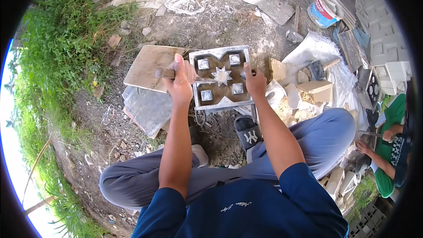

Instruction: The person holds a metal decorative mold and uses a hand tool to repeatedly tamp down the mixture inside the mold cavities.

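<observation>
A square metal mould (222, 101) lies in front of my feet, with a star-shaped piece (221, 76) at its centre and a square block near each corner. My left hand (179, 81) is wrapped round a wooden-handled tool (165, 73) at the mould's left side; the tool's thin blade reaches over the mould towards the star. At the mould's right side is my right hand (255, 81), its fingers bent down by the frame; what they grip, if anything, is hidden. A wire loop (200, 118) hangs at the mould's near left corner.
Boards (147, 110) lie left of the mould. On the right are a white sack (308, 48), pale broken blocks (317, 91) and a paint bucket (324, 11). At the far right another person's hand (363, 146) is near a tool. Plants (57, 44) grow on the left.
</observation>
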A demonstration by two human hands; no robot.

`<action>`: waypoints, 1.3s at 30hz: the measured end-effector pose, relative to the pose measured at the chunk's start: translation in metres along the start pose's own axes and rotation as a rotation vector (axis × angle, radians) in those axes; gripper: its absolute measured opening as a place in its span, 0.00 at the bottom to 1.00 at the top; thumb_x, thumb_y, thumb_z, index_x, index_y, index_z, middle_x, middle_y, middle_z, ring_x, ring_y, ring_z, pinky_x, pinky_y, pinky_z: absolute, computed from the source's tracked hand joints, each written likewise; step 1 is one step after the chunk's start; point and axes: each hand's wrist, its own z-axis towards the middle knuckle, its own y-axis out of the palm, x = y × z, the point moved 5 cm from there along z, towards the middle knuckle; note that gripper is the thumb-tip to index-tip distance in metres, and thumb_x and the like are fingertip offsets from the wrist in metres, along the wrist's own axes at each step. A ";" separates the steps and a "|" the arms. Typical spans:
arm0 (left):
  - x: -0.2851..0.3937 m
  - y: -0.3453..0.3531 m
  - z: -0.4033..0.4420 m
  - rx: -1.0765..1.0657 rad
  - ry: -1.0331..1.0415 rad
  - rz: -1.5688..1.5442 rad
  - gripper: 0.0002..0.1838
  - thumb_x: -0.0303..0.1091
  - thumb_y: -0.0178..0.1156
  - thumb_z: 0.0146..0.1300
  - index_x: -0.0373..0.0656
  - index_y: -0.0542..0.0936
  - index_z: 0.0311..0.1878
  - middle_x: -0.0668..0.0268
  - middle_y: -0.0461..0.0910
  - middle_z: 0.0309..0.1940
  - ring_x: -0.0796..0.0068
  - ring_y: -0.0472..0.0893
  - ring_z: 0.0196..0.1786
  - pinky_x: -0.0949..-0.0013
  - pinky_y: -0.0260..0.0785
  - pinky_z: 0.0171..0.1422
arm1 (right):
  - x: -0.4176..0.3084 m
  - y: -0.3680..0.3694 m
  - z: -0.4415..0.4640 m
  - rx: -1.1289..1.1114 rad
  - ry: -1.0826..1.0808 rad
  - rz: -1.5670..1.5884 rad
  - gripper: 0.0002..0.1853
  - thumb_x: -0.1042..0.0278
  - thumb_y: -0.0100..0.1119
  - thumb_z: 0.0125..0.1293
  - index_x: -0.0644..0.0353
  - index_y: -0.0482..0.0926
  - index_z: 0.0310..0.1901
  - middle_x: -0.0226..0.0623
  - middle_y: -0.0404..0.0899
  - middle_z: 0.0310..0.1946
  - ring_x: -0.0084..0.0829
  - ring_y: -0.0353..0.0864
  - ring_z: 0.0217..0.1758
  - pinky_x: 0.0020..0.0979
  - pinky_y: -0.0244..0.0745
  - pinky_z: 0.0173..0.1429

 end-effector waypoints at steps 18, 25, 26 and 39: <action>0.013 0.033 -0.014 -0.204 -0.085 0.052 0.26 0.45 0.53 0.80 0.45 0.64 0.22 0.74 0.60 0.14 0.82 0.58 0.17 0.71 0.48 0.24 | -0.156 -0.062 -0.112 -0.550 -1.077 0.058 0.25 0.73 0.68 0.63 0.62 0.76 0.62 0.44 0.79 0.61 0.43 0.76 0.67 0.40 0.70 0.70; 0.008 0.059 -0.030 -0.343 -0.244 0.080 0.25 0.41 0.57 0.78 0.46 0.64 0.22 0.77 0.61 0.16 0.84 0.59 0.19 0.72 0.50 0.25 | -0.131 -0.026 -0.120 -0.640 -1.042 0.209 0.14 0.77 0.63 0.66 0.64 0.79 0.54 0.51 0.84 0.46 0.41 0.83 0.49 0.40 0.76 0.54; 0.015 0.060 -0.027 -0.405 -0.162 0.091 0.25 0.46 0.58 0.77 0.44 0.67 0.23 0.74 0.65 0.18 0.82 0.64 0.21 0.73 0.54 0.26 | -0.127 -0.026 -0.119 -0.607 -0.991 0.247 0.13 0.78 0.62 0.67 0.65 0.80 0.52 0.51 0.85 0.41 0.36 0.84 0.43 0.38 0.76 0.49; -0.025 -0.054 0.014 0.021 0.024 0.324 0.29 0.50 0.41 0.80 0.35 0.84 0.46 0.58 0.87 0.42 0.61 0.85 0.47 0.60 0.72 0.53 | -0.114 -0.022 -0.121 -0.419 -0.704 0.669 0.13 0.74 0.55 0.77 0.61 0.83 0.57 0.18 0.66 0.22 0.12 0.58 0.24 0.22 0.54 0.28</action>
